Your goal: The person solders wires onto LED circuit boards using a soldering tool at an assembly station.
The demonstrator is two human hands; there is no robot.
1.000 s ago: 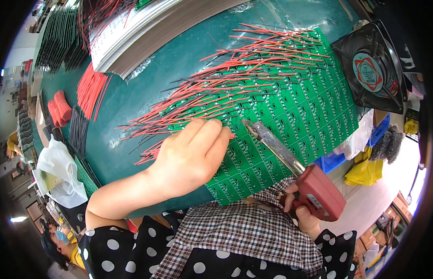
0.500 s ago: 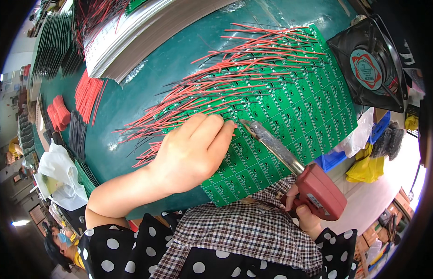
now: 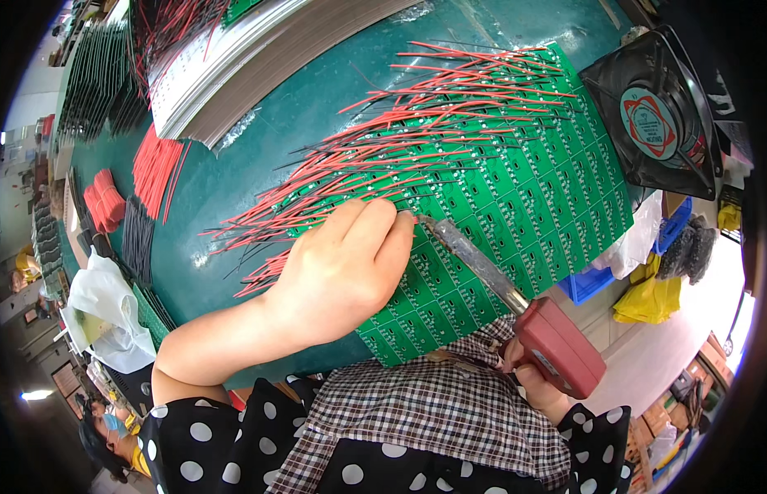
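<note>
A large green sheet of circuit boards (image 3: 556, 193) lies tilted across the table, with rows of thin red and black wires (image 3: 383, 156) fanning leftward from its pads. My left hand (image 3: 342, 267) rests over the lower left part of the sheet, its thumb and forefinger pinched at a pad. A small red wire end shows at those fingertips; the rest is hidden by the hand. My right hand (image 3: 536, 383) is closed round the dark red handle of a soldering iron (image 3: 561, 350). The iron's tip touches or nearly touches the spot beside my left fingertips.
A black square fan (image 3: 651, 115) stands at the right edge of the sheet. Stacked boards (image 3: 260, 70) rise at the back left. Bundles of red wires (image 3: 155, 173) and black wires (image 3: 138, 239) lie left, near a white plastic bag (image 3: 112, 313). A blue bin (image 3: 585, 284) sits below right.
The soldering iron has shifted slightly left and down, bringing its tip closer to my left fingertips. My left hand has barely moved.
</note>
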